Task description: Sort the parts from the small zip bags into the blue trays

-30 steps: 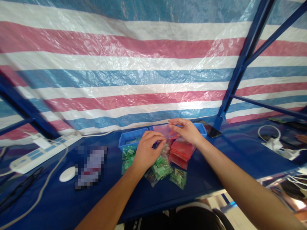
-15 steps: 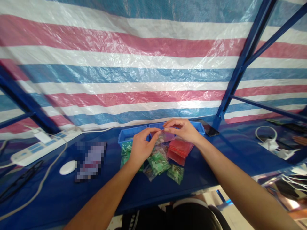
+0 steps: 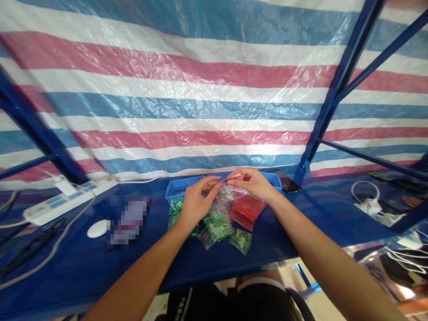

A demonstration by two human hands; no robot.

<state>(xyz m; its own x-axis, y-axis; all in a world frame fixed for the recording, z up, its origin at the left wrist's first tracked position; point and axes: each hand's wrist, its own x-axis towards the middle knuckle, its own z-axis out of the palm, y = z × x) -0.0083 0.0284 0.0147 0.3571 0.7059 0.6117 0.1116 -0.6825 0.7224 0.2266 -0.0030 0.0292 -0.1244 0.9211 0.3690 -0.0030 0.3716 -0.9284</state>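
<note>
Between my two hands is a clear zip-lock bag (image 3: pixel 230 192) with a pinkish top edge. My left hand (image 3: pixel 199 196) pinches the left end of that edge, and my right hand (image 3: pixel 250 182) pinches it farther right. Just below lie several small green bags (image 3: pixel 219 226), some heaped over clear ones. One more green bag (image 3: pixel 240 241) sits apart, closer to the table's front edge. A stack of red bags (image 3: pixel 246 211) rests under my right hand. Behind my hands stand blue trays (image 3: pixel 180 186), partly hidden by them.
A dark phone (image 3: pixel 289 182) lies right of the trays. To the left are a white power strip (image 3: pixel 67 200), a white oval object (image 3: pixel 98 228), a blurred-out flat item (image 3: pixel 129 222) and black glasses (image 3: pixel 31 247). A white charger with cable (image 3: pixel 369 206) lies far right.
My hands still hold the bag's top edge, which now shows as a pinkish strip stretched between my fingers. The whole view has shifted slightly; the other things stay put.
</note>
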